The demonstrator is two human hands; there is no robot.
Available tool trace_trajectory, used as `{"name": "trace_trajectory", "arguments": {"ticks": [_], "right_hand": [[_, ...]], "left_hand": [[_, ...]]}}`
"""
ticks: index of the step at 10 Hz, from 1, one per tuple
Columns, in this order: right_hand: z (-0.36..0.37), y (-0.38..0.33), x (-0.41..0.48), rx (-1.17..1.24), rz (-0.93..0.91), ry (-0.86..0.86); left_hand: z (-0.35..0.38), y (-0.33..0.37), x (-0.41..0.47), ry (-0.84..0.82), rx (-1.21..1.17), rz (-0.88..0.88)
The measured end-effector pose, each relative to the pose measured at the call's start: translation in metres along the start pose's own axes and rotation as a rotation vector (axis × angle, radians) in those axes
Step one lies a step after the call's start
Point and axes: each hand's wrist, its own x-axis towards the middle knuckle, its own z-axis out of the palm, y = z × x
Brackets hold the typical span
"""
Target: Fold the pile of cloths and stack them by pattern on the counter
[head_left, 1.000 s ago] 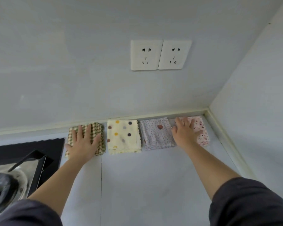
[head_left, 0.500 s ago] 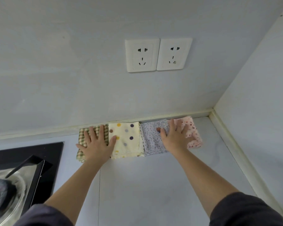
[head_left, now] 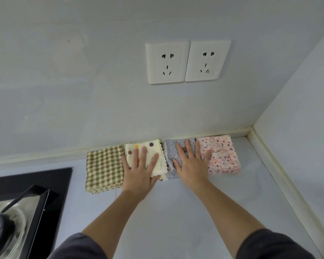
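Note:
Four folded cloth stacks lie side by side against the back wall of the pale counter (head_left: 176, 212). From left to right they are a green checked stack (head_left: 104, 169), a cream polka-dot stack (head_left: 153, 146), a lilac speckled stack (head_left: 169, 150) and a pink floral stack (head_left: 223, 156). My left hand (head_left: 140, 169) lies flat, fingers spread, on the cream polka-dot stack. My right hand (head_left: 192, 164) presses flat on the lilac stack, its thumb reaching onto the pink one. Neither hand grips anything.
A black gas hob (head_left: 26, 193) with a metal burner ring fills the lower left. Two white wall sockets (head_left: 187, 62) sit above the stacks. The right side wall (head_left: 297, 146) meets the counter just past the pink stack.
Both hands slid inward: the left from the green checked stack to the cream polka-dot one, the right from the pink stack to the lilac one. The stacks now sit closer together.

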Motion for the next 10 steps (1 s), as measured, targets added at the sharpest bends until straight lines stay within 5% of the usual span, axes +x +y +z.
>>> {"name": "trace_trajectory", "arguments": {"ticks": [1, 2, 3, 5, 7, 9, 10], "right_hand": [[-0.015, 0.005, -0.006, 0.031, -0.032, 0.001], [-0.031, 0.027, -0.010, 0.102, 0.013, 0.048], [-0.033, 0.053, -0.014, 0.147, 0.103, -0.052], [-0.016, 0.044, -0.009, 0.180, 0.058, -0.148], [-0.013, 0.036, -0.020, 0.069, -0.045, -0.007], [-0.019, 0.023, -0.023, 0.081, -0.036, -0.133], [-0.051, 0.013, -0.051, 0.427, -0.073, 0.024]], "left_hand": [[-0.016, -0.002, -0.008, 0.088, 0.015, 0.017], [-0.024, -0.030, -0.027, 0.227, -0.096, -0.157], [-0.019, -0.053, -0.047, 0.157, -0.174, -0.274], [0.003, -0.051, -0.037, 0.014, -0.189, -0.183], [-0.015, -0.042, -0.039, 0.159, -0.129, -0.050], [-0.016, -0.029, -0.030, -0.066, -0.025, 0.008], [-0.034, -0.030, -0.048, 0.086, -0.147, 0.044]]}}
